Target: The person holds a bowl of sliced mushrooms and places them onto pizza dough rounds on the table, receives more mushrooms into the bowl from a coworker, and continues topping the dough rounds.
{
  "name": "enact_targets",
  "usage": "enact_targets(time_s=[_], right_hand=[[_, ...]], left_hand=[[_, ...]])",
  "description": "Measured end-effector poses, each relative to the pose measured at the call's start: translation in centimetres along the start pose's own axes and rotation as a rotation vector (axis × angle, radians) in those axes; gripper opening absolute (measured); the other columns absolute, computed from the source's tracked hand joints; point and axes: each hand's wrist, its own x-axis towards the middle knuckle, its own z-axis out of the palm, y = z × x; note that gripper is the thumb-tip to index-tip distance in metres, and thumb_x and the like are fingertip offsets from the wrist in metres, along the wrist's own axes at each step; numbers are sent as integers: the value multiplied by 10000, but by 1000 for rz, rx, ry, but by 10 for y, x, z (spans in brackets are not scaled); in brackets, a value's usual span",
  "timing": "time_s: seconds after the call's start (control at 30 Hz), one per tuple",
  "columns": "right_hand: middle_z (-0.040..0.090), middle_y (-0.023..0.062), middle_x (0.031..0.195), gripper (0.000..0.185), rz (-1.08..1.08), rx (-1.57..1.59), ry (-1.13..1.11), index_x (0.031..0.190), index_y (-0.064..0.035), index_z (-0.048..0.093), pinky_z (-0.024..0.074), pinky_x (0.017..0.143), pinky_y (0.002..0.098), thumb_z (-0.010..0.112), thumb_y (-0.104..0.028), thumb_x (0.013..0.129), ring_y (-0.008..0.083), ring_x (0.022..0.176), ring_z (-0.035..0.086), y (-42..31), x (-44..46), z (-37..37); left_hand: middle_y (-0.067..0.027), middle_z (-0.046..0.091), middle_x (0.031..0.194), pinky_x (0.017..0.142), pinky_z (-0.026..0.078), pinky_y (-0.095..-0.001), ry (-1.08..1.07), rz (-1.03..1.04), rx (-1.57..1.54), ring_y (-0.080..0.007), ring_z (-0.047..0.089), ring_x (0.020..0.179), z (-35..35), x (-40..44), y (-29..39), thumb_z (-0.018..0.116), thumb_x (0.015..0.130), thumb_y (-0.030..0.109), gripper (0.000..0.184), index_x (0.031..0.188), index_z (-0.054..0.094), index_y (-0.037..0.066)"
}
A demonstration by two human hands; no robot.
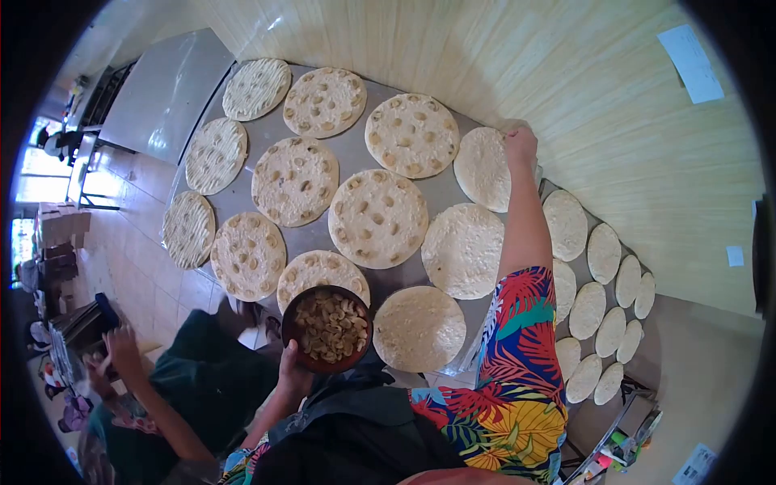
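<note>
So in the head view, the bowl (pixel 335 366) of pale pieces sits low, in the left hand (pixel 293 373), which is gripping it by the near rim, just over a topped round (pixel 323 271). Right hand (pixel 522 145) is well apart, up at the far edge of a plain round (pixel 478 174) near the wall (pixel 582 89), fingers kinda bunched, can't tell if they're pinching anything or touching the dough
</note>
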Motion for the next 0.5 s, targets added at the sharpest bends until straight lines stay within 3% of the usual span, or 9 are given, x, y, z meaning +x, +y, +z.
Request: enact_targets(time_s=[0.13, 0.23, 0.3, 0.4, 0.5], right_hand=[[651, 166, 809, 103, -22, -83, 27, 745, -67, 683, 507, 703, 399, 608, -131, 716, 323, 769, 634, 9, -2, -1], [659, 150, 783, 134, -54, 130, 77, 836, -50, 684, 512, 638, 356, 599, -88, 740, 266, 695, 641, 18, 3, -14], [651, 108, 768, 187, 392, 918, -269, 941, -8, 649, 500, 587, 278, 580, -35, 769, 183, 629, 615, 25, -2, -30], [633, 75, 772, 207, 459, 1021, -351, 987, 34, 603, 487, 576, 228, 562, 16, 784, 122, 620, 582, 9, -32, -72], [637, 76, 794, 242, 442, 1098, -436, 1007, 27, 593, 496, 590, 237, 606, 5, 766, 134, 636, 592, 10, -57, -90]], left_hand=[[-138, 363, 1377, 1067, 262, -422, 0, 9, 1, -280, 356, 1270, -4, 7, 0, 531, 834, 517, 781, 1371, 257, 20], [-139, 363, 1377, 1067, 262, -424, -26, -2, 25, -280, 357, 1270, -4, 10, 3, 520, 841, 514, 770, 1371, 258, 21], [-142, 364, 1375, 1065, 266, -425, -23, 9, 35, -279, 357, 1271, -2, 12, 4, 506, 854, 505, 747, 1370, 261, 22], [-143, 363, 1376, 1063, 270, -426, -95, -10, -7, -279, 357, 1270, 0, 15, 6, 497, 863, 498, 733, 1368, 264, 20], [-140, 359, 1378, 1062, 271, -427, -112, -10, 53, -280, 357, 1270, 8, 13, 11, 499, 863, 498, 733, 1367, 264, 21]])
